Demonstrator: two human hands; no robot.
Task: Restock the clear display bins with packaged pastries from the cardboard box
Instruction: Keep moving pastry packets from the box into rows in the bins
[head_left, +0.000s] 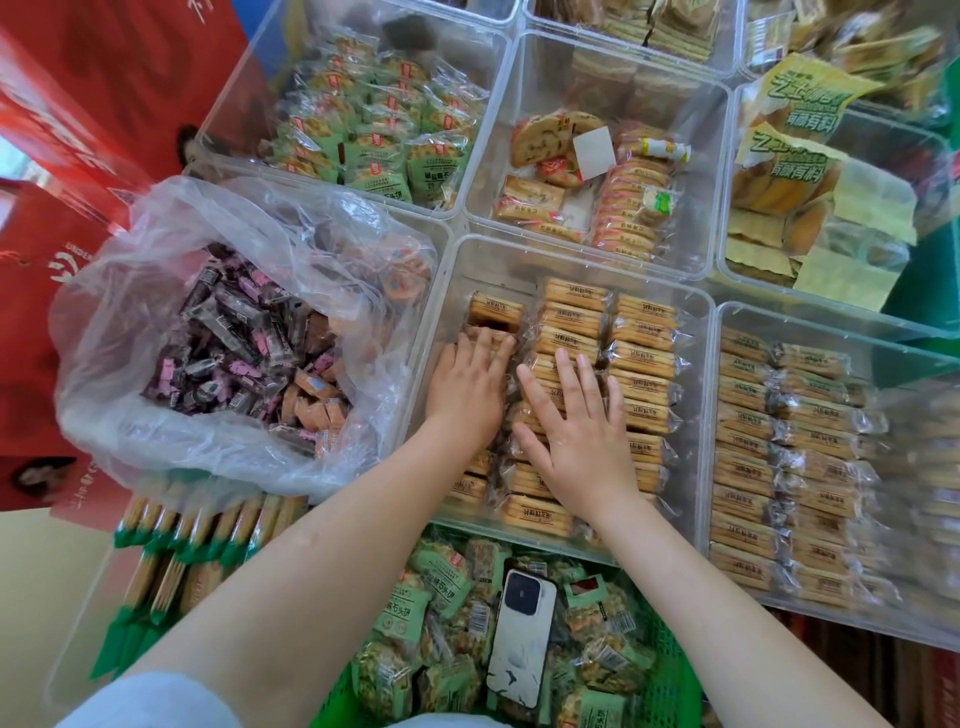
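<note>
Left hand (467, 387): fingers curled onto a packaged pastry (493, 332).
Right hand (576, 436): flat, fingers spread, pressing pastry rows in the clear bin (696, 306).

L hand (467, 387) covers pkts in the left row of the mid bin (582, 262); its fingers (491, 340) curl over one, grip unclear. R hand (576, 431) lies flat, hiding the mid row under it. Bag (156, 291) film blurs the candies below. Phone (522, 636) hides green pkts. Far-right bin (727, 322) blurred, cut by frame edge. Top bins cut off. Pkt print too small to read.
</note>
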